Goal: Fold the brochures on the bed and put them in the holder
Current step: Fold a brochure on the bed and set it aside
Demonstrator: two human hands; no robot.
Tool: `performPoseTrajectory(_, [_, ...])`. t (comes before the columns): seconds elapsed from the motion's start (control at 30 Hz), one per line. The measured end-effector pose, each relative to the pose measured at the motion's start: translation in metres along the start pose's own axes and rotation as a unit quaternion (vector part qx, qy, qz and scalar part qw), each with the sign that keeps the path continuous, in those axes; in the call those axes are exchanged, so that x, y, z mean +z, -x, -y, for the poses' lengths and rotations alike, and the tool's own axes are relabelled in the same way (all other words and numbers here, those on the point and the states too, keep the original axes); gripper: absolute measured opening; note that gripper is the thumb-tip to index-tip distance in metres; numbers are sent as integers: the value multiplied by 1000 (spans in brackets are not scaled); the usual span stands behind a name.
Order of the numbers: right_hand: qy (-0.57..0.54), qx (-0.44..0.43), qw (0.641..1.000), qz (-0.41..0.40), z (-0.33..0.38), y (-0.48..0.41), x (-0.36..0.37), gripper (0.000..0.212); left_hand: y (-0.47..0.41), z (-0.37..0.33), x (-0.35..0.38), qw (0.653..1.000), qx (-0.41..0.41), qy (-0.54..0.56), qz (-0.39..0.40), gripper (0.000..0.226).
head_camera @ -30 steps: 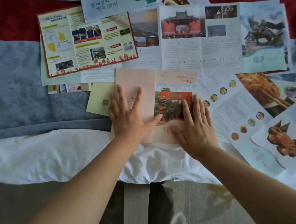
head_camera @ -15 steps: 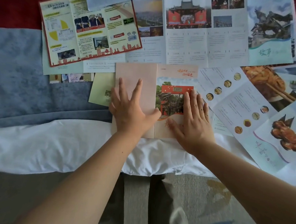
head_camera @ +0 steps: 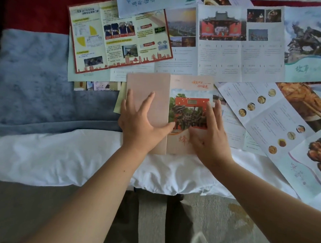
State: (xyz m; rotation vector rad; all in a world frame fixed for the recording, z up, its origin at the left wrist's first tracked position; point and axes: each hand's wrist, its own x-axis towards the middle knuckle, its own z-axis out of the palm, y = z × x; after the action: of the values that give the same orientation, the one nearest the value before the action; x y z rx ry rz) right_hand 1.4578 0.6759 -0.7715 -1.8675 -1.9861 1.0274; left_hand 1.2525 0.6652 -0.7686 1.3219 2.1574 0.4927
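A pink brochure (head_camera: pixel 188 85) lies at the near edge of the bed, its plain pink left panel folded over beside the panel with a red gate photo. My left hand (head_camera: pixel 139 120) presses flat on the plain panel, fingers spread. My right hand (head_camera: pixel 209 135) lies flat on the right side of the photo panel, fingers straight along its right edge. Several unfolded brochures lie around it: a red-bordered yellow one (head_camera: pixel 119 40), a wide temple one (head_camera: pixel 254 44) and a food one (head_camera: pixel 279 125). No holder is in view.
The bed has a blue-grey blanket (head_camera: pixel 32 79), a red band (head_camera: pixel 36 10) at the back and a white sheet (head_camera: pixel 59 158) along the near edge. Below it is the floor with a patterned rug (head_camera: pixel 224 224).
My right hand has slid to the right edge of the photo panel, uncovering more of the photo. My left hand stays flat on the plain panel.
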Motion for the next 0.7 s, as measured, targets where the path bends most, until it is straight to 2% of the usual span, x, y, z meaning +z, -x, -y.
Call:
performPoseTrajectory(0.1, [-50,53,995,-75,10,-6,1,76,1,13,4,999,5,-34,5,104])
performPoseTrajectory(0.23, [-138,62,978,-144,15,-13,1,66,3,23,10,998,2,-68,12,109])
performPoseTrajectory(0.4, [-65,21,992,-108,18,-11,-3,61,7,29,13,988,22,-149,35,101])
performPoseTrajectory(0.53, [-28,-30,992,-122,26,-3,-3,60,18,30,11,981,41,-185,44,93])
performPoseTrajectory(0.6, [-4,-59,990,-130,29,2,-2,57,27,29,7,979,53,-183,67,99])
performPoseTrajectory(0.7, [-55,9,995,-81,38,4,-2,42,45,38,-1,975,74,-178,113,120])
